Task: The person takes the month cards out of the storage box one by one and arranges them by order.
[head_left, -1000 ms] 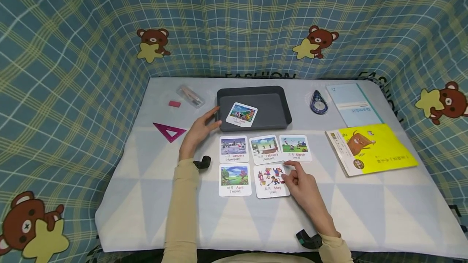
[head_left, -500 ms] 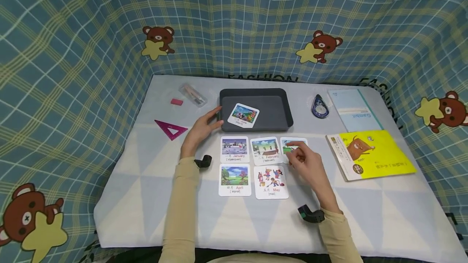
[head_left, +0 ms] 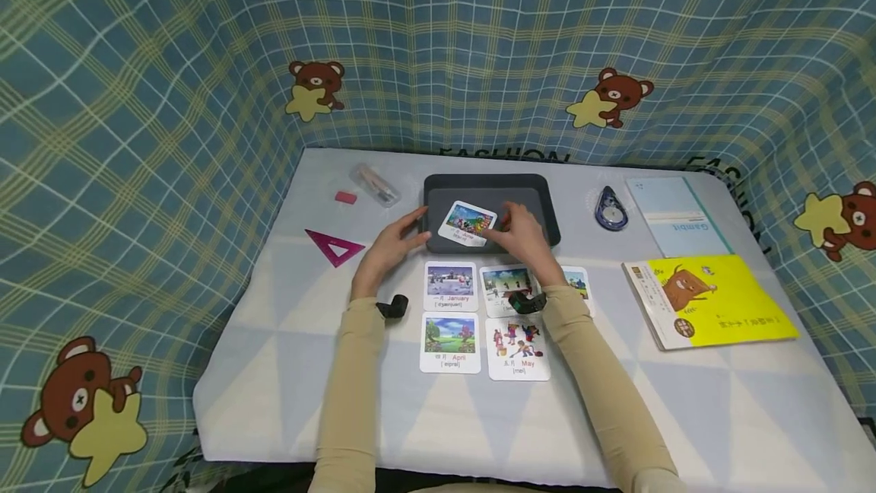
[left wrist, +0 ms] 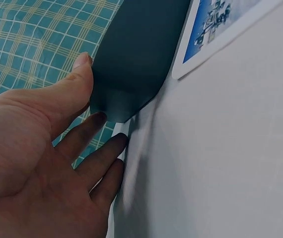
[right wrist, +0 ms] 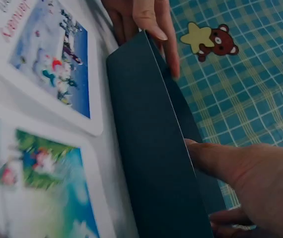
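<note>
In the head view, a dark grey tray (head_left: 487, 190) holds a June picture card (head_left: 468, 222) lying at a slant. My left hand (head_left: 386, 249) touches the tray's left end, its thumb (left wrist: 82, 74) against the side in the left wrist view. My right hand (head_left: 528, 240) reaches over the tray's front wall, thumb at the card's right edge, fingers spread loosely. Below the tray lie January (head_left: 449, 284), February (head_left: 498, 278) and March (head_left: 580, 280) cards, the last two partly covered by the right wrist. April (head_left: 449, 341) and May (head_left: 518, 352) cards form a second row.
At the left are a pink eraser (head_left: 345, 198), a clear case (head_left: 375, 185) and a magenta set square (head_left: 333, 249). A blue correction tape (head_left: 610, 210), a light blue notebook (head_left: 684, 227) and a yellow book (head_left: 732, 310) lie at the right. Checked cloth (head_left: 438, 59) hangs behind.
My right hand has left the May card, passed over the March card and moved up and left into the tray beside the June card. My left hand stays at the tray's left end.
</note>
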### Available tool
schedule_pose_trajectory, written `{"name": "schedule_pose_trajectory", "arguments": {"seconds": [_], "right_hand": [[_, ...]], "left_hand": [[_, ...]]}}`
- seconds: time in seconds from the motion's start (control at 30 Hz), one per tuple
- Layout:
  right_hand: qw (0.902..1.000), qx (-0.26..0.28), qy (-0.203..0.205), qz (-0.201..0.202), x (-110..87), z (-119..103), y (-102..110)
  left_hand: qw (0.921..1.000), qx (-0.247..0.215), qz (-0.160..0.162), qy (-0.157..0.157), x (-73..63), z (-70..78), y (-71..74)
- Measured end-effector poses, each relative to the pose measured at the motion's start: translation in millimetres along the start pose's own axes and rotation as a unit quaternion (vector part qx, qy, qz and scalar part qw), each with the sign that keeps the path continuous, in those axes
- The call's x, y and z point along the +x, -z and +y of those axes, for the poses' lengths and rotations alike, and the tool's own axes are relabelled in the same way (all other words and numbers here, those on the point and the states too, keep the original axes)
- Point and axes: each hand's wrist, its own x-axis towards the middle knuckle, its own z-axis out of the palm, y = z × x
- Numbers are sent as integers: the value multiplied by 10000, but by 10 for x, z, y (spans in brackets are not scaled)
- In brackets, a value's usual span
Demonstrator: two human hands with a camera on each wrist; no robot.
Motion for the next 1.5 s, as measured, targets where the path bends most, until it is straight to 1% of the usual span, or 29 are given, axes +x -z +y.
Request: {"name": "schedule_pose_trajectory", "arguments": {"seconds": [0.1,0.17,0.27,0.37,0.43,0.53,0.67,0.73,0.87,0.97,1.13,1.23,1.33,1.5], "right_hand": [[9981,-535,-288,-114,55,20,-53],[9963,-707,-469,-129,63,29,-92],[9948,-823,-594,-22,58,42,-121],[9951,-791,-589,117,59,41,-131],[9967,-614,-516,157,62,36,-139],[9989,-140,-438,122,59,15,-164],[9990,418,-172,45,40,0,-225],[9980,603,25,172,23,18,-238],[9925,1004,246,646,-45,99,-172],[9866,1269,291,979,-125,162,-65],[9794,1464,341,1347,-328,189,156],[9776,1478,348,1457,-494,199,291],[9779,1390,304,1533,-677,243,400],[9767,1325,54,1688,-1019,372,506]], "left_hand": [[9999,-82,-64,101,-12,20,-75],[9999,-83,-104,105,-20,26,-101],[9998,-79,-157,78,-29,48,-126],[9998,-79,-189,26,-28,70,-138],[9998,-75,-192,33,-33,77,-135],[9998,-71,-186,73,-40,60,-124],[9998,-25,-118,133,-60,4,-108],[9998,-10,-110,147,-72,-21,-110],[9998,22,-169,50,-74,-41,-146],[9998,-5,-197,21,-75,-33,-175],[9996,-185,-181,88,-89,-10,-179],[9994,-261,-245,36,-77,-8,-160],[9993,-283,-257,2,-65,-3,-122],[9998,-114,-114,-67,-45,15,-36]]}}
